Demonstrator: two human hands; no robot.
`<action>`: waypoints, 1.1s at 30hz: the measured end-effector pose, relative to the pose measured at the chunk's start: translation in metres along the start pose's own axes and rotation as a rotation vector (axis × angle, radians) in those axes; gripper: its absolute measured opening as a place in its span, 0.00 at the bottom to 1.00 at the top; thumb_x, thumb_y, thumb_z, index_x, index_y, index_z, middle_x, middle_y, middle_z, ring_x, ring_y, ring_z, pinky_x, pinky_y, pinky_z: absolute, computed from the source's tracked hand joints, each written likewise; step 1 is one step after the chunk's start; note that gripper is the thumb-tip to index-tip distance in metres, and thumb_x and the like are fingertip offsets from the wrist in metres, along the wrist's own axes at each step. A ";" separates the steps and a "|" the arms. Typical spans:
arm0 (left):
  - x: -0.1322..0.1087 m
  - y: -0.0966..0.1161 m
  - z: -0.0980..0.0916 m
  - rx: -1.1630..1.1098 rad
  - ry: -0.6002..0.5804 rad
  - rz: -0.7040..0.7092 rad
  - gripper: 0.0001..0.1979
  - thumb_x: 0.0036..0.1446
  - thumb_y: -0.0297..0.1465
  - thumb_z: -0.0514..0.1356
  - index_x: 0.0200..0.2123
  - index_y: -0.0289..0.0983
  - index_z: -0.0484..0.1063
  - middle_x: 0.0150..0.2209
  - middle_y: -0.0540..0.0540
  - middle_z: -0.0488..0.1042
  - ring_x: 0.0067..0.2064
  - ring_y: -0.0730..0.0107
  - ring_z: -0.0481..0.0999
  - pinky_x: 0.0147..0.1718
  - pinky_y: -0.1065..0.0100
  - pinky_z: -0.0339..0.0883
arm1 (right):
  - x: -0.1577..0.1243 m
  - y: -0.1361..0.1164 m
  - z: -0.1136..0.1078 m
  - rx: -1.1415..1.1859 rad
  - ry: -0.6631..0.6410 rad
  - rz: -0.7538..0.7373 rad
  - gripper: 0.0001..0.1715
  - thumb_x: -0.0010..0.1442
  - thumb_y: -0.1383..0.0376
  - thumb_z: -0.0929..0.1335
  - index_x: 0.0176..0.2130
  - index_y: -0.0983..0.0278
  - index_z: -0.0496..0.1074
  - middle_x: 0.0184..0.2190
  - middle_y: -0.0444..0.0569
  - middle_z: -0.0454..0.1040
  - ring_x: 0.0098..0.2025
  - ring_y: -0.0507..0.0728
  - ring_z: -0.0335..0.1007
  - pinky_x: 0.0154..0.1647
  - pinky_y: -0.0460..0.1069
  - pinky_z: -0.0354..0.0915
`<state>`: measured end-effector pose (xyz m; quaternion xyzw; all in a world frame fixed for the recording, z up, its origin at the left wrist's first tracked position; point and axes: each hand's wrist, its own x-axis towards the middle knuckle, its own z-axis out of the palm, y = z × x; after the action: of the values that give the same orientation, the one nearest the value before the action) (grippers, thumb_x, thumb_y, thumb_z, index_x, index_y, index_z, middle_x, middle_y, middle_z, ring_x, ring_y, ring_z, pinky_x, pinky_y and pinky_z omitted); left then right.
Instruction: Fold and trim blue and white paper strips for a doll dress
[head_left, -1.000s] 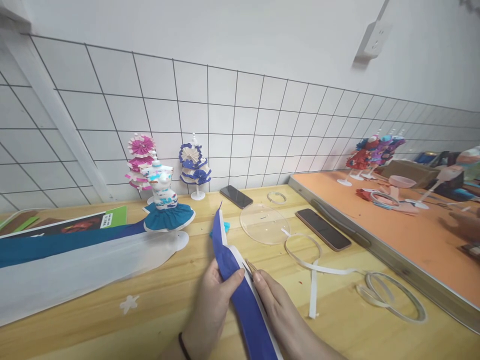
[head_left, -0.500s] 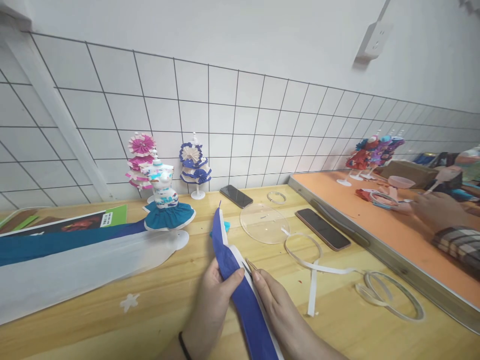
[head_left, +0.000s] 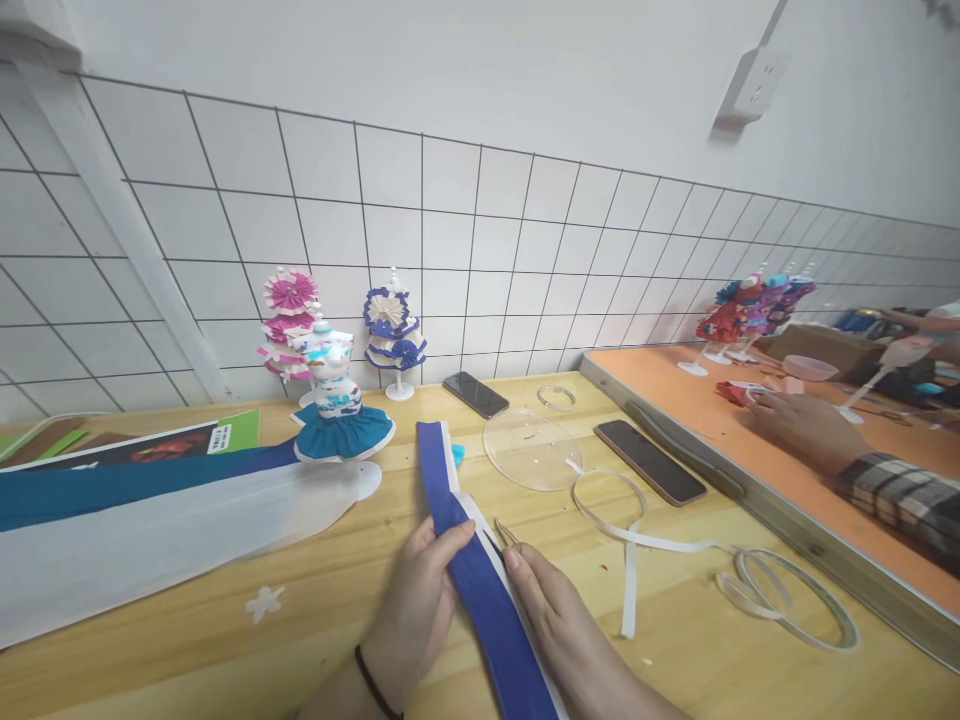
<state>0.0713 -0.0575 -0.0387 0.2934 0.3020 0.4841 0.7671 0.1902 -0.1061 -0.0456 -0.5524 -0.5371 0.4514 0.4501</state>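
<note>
My left hand (head_left: 426, 575) pinches a long strip of blue material (head_left: 480, 580) with a white edge, thumb on top. The strip runs from the middle of the table down past the bottom of the view. My right hand (head_left: 551, 600) is closed on a thin tweezer-like tool (head_left: 507, 532), whose tips lie at the strip's white edge. A small bright blue piece (head_left: 458, 455) lies beside the strip's far end. Left of it, a small dress form in a teal skirt (head_left: 341, 432) stands on the table.
On the wooden table (head_left: 375, 620) lie two phones (head_left: 476, 394), a clear disc (head_left: 531, 448), white tape (head_left: 628, 590) and tape rings (head_left: 847, 625). Teal and white sheets (head_left: 187, 540) spread left. Another person's hand (head_left: 810, 430) rests on the orange surface (head_left: 645, 375).
The far end of the blue strip has spread flatter and wider. My left hand has shifted slightly left. The other person's hand has moved left and nearer on the orange surface.
</note>
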 end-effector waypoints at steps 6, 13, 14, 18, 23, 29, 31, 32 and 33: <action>0.000 0.001 -0.003 0.055 0.010 0.040 0.15 0.44 0.28 0.65 0.38 0.32 0.71 0.36 0.42 0.77 0.34 0.65 0.75 0.36 0.64 0.68 | -0.002 -0.004 -0.001 0.047 -0.014 -0.004 0.19 0.64 0.53 0.58 0.40 0.62 0.69 0.40 0.48 0.73 0.46 0.57 0.67 0.48 0.49 0.60; -0.002 -0.004 -0.005 0.162 -0.001 0.049 0.16 0.44 0.29 0.65 0.38 0.33 0.70 0.38 0.41 0.76 0.36 0.64 0.74 0.36 0.64 0.68 | -0.004 -0.009 -0.001 0.069 0.041 0.038 0.21 0.61 0.51 0.59 0.43 0.61 0.69 0.46 0.48 0.72 0.51 0.58 0.63 0.50 0.48 0.58; -0.002 -0.005 -0.005 0.179 0.002 0.052 0.15 0.44 0.29 0.65 0.38 0.33 0.70 0.37 0.41 0.76 0.36 0.64 0.74 0.36 0.64 0.68 | -0.004 -0.009 -0.001 0.071 0.031 0.039 0.20 0.62 0.51 0.59 0.42 0.61 0.69 0.45 0.48 0.72 0.50 0.58 0.64 0.50 0.48 0.58; -0.002 -0.010 -0.008 0.226 -0.019 0.080 0.14 0.46 0.29 0.64 0.38 0.34 0.69 0.37 0.43 0.76 0.37 0.65 0.73 0.37 0.64 0.67 | -0.002 -0.009 -0.002 0.070 0.025 0.039 0.20 0.62 0.51 0.58 0.38 0.61 0.70 0.37 0.47 0.74 0.43 0.57 0.67 0.47 0.49 0.60; -0.002 -0.011 -0.008 0.233 -0.036 0.084 0.14 0.47 0.30 0.64 0.39 0.35 0.69 0.37 0.44 0.76 0.38 0.64 0.73 0.38 0.64 0.68 | -0.002 -0.010 -0.002 0.079 0.023 0.024 0.20 0.63 0.52 0.58 0.37 0.62 0.69 0.34 0.46 0.72 0.40 0.57 0.67 0.45 0.49 0.61; -0.005 -0.009 -0.005 0.227 -0.020 0.091 0.15 0.46 0.29 0.65 0.39 0.36 0.70 0.38 0.44 0.76 0.39 0.64 0.73 0.39 0.64 0.67 | -0.002 -0.012 -0.001 0.094 0.012 0.015 0.20 0.62 0.51 0.58 0.35 0.62 0.68 0.33 0.47 0.71 0.38 0.57 0.67 0.42 0.49 0.62; -0.005 -0.009 -0.005 0.227 -0.020 0.088 0.14 0.46 0.29 0.65 0.39 0.36 0.70 0.37 0.44 0.76 0.39 0.64 0.73 0.38 0.64 0.67 | -0.003 -0.012 -0.001 0.090 0.013 0.011 0.20 0.62 0.51 0.58 0.34 0.62 0.68 0.31 0.46 0.71 0.37 0.57 0.67 0.41 0.49 0.62; -0.005 -0.008 -0.005 0.225 -0.019 0.089 0.14 0.46 0.29 0.65 0.39 0.36 0.70 0.38 0.44 0.76 0.39 0.64 0.73 0.38 0.64 0.67 | -0.003 -0.012 -0.001 0.089 0.011 0.012 0.20 0.62 0.51 0.58 0.33 0.62 0.68 0.31 0.46 0.71 0.36 0.57 0.66 0.40 0.49 0.62; -0.004 -0.008 -0.005 0.222 -0.016 0.091 0.15 0.45 0.29 0.65 0.39 0.36 0.70 0.38 0.44 0.76 0.39 0.64 0.73 0.39 0.64 0.67 | -0.003 -0.012 -0.001 0.088 0.011 0.013 0.20 0.62 0.51 0.58 0.33 0.62 0.68 0.30 0.46 0.70 0.36 0.57 0.66 0.40 0.49 0.62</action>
<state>0.0709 -0.0636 -0.0469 0.3938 0.3339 0.4795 0.7096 0.1885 -0.1087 -0.0336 -0.5379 -0.5107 0.4746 0.4739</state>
